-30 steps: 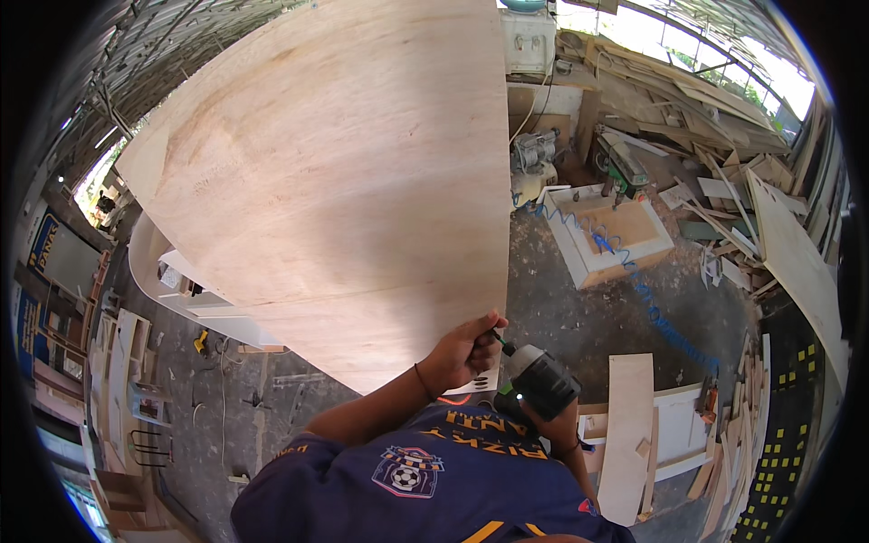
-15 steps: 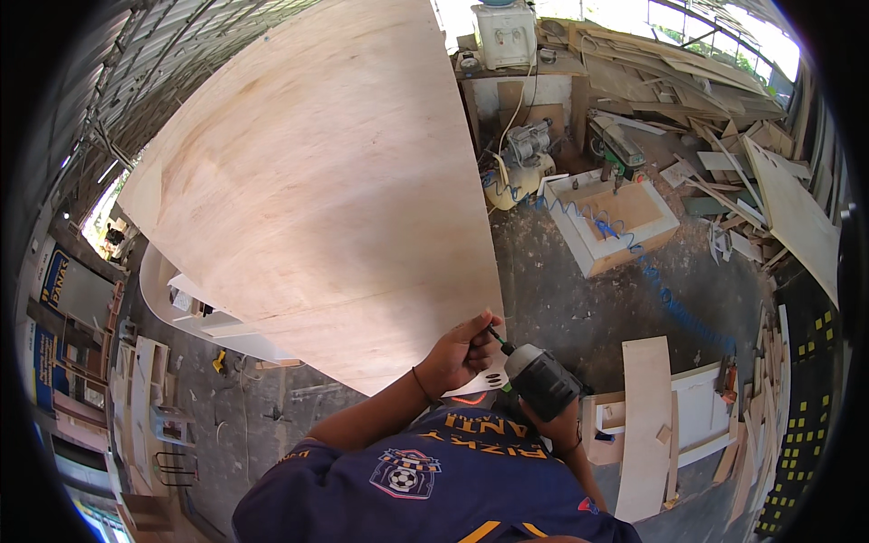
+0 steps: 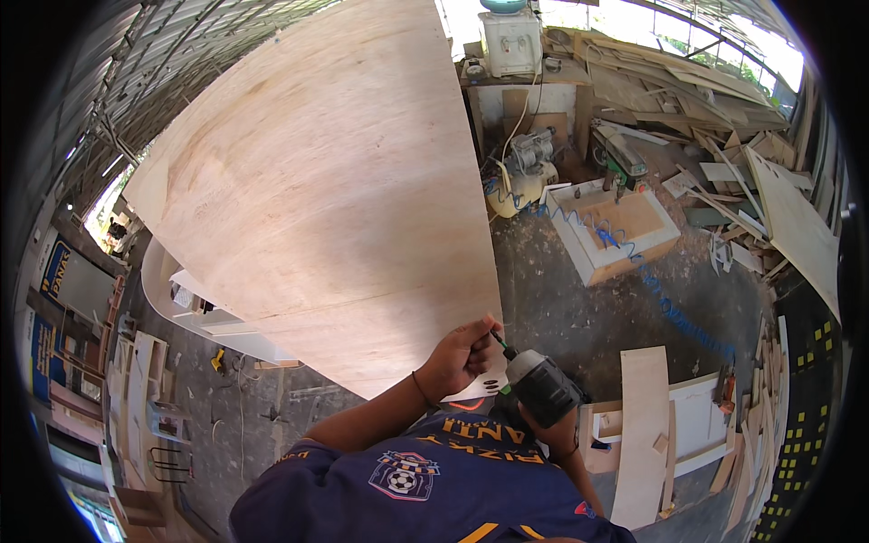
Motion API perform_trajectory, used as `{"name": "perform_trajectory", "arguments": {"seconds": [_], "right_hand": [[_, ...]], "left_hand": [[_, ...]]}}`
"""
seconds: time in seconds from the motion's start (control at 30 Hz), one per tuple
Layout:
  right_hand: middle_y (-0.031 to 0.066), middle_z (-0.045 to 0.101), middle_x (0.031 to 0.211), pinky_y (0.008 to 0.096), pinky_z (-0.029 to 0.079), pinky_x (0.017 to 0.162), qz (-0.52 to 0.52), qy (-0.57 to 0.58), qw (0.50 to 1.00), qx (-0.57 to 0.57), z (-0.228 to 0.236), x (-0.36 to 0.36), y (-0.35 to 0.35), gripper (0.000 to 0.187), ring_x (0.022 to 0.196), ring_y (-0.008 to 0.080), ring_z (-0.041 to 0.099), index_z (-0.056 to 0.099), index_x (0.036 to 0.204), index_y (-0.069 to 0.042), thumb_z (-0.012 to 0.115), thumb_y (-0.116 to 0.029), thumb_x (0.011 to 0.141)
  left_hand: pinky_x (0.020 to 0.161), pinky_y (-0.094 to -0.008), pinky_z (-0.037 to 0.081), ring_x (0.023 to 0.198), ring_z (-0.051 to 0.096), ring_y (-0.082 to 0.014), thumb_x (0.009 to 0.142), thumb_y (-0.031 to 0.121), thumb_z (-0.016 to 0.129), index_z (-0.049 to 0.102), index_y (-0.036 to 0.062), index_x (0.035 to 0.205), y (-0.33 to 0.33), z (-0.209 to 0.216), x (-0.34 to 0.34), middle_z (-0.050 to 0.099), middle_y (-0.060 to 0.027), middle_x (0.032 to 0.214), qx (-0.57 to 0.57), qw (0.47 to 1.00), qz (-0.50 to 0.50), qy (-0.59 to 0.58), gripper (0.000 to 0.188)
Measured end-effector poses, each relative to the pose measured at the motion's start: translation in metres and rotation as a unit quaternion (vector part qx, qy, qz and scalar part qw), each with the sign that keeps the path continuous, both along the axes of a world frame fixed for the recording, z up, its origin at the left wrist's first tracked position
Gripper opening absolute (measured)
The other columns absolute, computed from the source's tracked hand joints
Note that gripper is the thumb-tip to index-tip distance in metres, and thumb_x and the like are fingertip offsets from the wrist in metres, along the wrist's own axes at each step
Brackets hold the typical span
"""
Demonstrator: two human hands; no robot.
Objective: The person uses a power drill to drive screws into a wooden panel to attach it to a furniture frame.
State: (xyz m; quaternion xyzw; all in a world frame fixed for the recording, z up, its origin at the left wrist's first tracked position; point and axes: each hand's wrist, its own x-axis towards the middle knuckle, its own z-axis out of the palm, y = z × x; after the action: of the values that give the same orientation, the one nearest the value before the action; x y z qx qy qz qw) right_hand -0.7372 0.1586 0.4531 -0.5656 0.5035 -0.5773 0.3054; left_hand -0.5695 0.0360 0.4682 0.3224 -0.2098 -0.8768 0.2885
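Note:
In my right hand [image 3: 559, 427] is a dark grey and black cordless driver [image 3: 541, 385], held by its handle. Its slim bit [image 3: 499, 338] points up and left, toward the right edge of a large pale plywood panel [image 3: 335, 199]. My left hand [image 3: 460, 358] is closed, with thumb and forefinger pinched at the tip of the bit beside that edge. Whatever lies between those fingertips is too small to make out. Part of the right hand is hidden behind the driver. Near the panel's lower corner are dark oval marks [image 3: 491, 385].
Right of the panel stands an open white-edged wooden box [image 3: 588, 271], with a coiled blue air hose [image 3: 665, 308] across it. An air compressor [image 3: 525, 176] sits behind. Scrap boards [image 3: 670, 68] pile up at the back right. A long board [image 3: 643, 434] lies near my right side.
The surroundings have shifted slightly downward in the view. Both hands and the driver keep almost the same position at the panel's edge.

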Motion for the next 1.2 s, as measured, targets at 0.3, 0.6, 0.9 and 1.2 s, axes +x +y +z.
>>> {"name": "perform_trajectory", "arguments": {"seconds": [0.3,0.6,0.9,1.2], "right_hand": [[0.0092,0.067,0.082,0.0295,0.049,0.066,-0.019,0.077,0.996,-0.031,-0.014,0.003,-0.007,0.023,0.074,0.02,0.066,0.065,0.088,-0.001,0.069,-0.009,0.067],[0.0136,0.064,0.094,0.0361,0.049,0.076,-0.089,0.24,0.958,-0.131,0.043,-0.017,-0.06,0.028,0.082,0.033,0.062,0.065,0.094,-0.007,0.066,-0.01,0.067],[0.0131,0.065,0.093,0.0319,0.048,0.076,-0.119,0.222,0.95,-0.185,0.176,-0.025,-0.147,0.037,0.082,0.0244,0.063,0.06,0.097,0.0,0.071,-0.004,0.061],[0.0109,0.067,0.09,0.0309,0.048,0.073,-0.115,0.144,0.978,-0.097,0.225,-0.016,-0.196,0.035,0.079,0.0188,0.063,0.062,0.096,0.001,0.072,-0.009,0.064]], "left_hand": [[0.044,-0.02,0.022,0.05,0.025,-0.0046,0.09,0.037,0.055,0.053,0.0086,0.095,-0.006,0.01,-0.018,0.028,0.0068,0.061,0.009,0.999,-0.003,0.036,0.029],[0.04,-0.021,0.022,0.046,0.028,-0.0034,0.092,0.036,0.05,0.057,0.0082,0.096,-0.051,0.071,-0.008,0.031,0.0074,0.059,-0.106,0.991,-0.003,-0.078,0.029],[0.05,-0.0332,0.037,0.05,0.044,-0.0173,0.093,0.026,0.043,0.061,-0.0014,0.085,-0.215,0.34,0.065,0.05,-0.0061,0.058,-0.769,0.419,0.374,-0.306,0.034],[0.071,-0.0397,0.049,0.075,0.062,-0.0324,0.075,0.019,0.053,0.067,-0.0028,0.085,-0.394,0.374,0.076,0.064,-0.0219,0.083,-0.677,0.187,0.081,-0.708,0.028]]}}
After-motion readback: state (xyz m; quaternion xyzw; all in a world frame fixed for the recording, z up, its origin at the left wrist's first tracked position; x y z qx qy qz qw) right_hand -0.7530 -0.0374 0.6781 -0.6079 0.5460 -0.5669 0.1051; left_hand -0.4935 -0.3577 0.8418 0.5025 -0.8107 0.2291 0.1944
